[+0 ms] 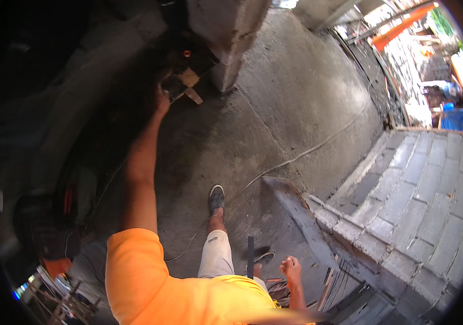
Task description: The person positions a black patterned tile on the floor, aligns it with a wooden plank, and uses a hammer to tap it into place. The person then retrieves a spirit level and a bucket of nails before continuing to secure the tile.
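My left arm stretches far ahead into deep shade. At its end my left hand [162, 101] is closed at the edge of a dark, flat, squarish piece; its fingers are dim, and what they grip cannot be made out. Against that dark piece lie a tan wooden block [188, 77] and a shorter light wooden piece [193, 96]. A small orange-red ring [187, 53] shows just beyond. My right hand [291, 267] hangs low by my right side, fingers curled into a loose fist, with nothing visible in it.
A concrete column [231, 49] rises beside the wooden pieces. Across the concrete floor [307, 108] runs a pale cable [296, 157]. To the right stand a low block wall [421, 179] and a slanting board [302, 216]. A blue container [456, 118] is at far right.
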`<state>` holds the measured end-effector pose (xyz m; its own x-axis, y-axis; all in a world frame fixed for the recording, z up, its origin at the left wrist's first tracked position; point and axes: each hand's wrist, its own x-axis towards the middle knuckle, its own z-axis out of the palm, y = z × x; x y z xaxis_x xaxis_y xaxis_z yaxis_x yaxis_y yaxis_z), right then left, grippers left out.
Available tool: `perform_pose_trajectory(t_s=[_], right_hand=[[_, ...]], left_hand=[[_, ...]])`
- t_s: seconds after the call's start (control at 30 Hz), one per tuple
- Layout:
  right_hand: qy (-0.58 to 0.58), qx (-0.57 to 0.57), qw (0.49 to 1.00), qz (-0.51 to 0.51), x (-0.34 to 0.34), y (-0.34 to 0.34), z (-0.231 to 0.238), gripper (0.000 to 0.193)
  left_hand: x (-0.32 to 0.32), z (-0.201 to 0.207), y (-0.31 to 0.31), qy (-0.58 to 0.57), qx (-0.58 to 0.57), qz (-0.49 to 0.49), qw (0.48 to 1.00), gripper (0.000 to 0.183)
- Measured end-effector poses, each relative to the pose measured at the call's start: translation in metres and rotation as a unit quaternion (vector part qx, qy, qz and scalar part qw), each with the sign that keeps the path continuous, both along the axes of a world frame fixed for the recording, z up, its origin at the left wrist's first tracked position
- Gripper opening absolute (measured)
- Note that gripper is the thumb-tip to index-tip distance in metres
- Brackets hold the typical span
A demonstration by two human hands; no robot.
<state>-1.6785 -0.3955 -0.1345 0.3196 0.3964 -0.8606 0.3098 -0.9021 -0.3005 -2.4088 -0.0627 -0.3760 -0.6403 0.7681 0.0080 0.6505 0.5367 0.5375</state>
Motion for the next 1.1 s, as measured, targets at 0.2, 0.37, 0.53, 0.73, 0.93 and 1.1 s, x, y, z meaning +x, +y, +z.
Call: perform_pose_trajectory(t_s=[0.2,0.37,0.53,0.73,0.93,1.1], right_hand=[[-0.001,-0.063,0.998,-0.021,-0.037,-0.026,-0.006,0.044],[-0.039,-0.058,0.997,0.021,-0.053,-0.038,-0.002,0.040],[-0.041,-0.023,0.999,0.019,-0.056,-0.031,0.005,0.042],[-0.003,0.082,0.997,0.008,-0.070,-0.033,0.007,0.043],[-0.011,0.286,0.955,0.079,-0.069,-0.065,-0.005,0.051],[-0.163,0.370,0.912,0.072,-0.032,-0.164,0.016,0.057]], left_hand=[[-0.047,-0.004,0.071,0.205,-0.117,-0.118,0.965,0.059],[-0.033,0.020,0.073,0.298,-0.120,-0.147,0.935,0.065],[0.011,0.078,0.011,0.230,-0.138,-0.276,0.923,0.067],[0.160,0.183,-0.109,0.177,0.017,-0.574,0.799,0.051],[0.373,0.276,-0.220,0.079,0.136,-0.668,0.727,0.037],[0.550,0.345,-0.344,-0.124,0.127,-0.696,0.696,0.038]])
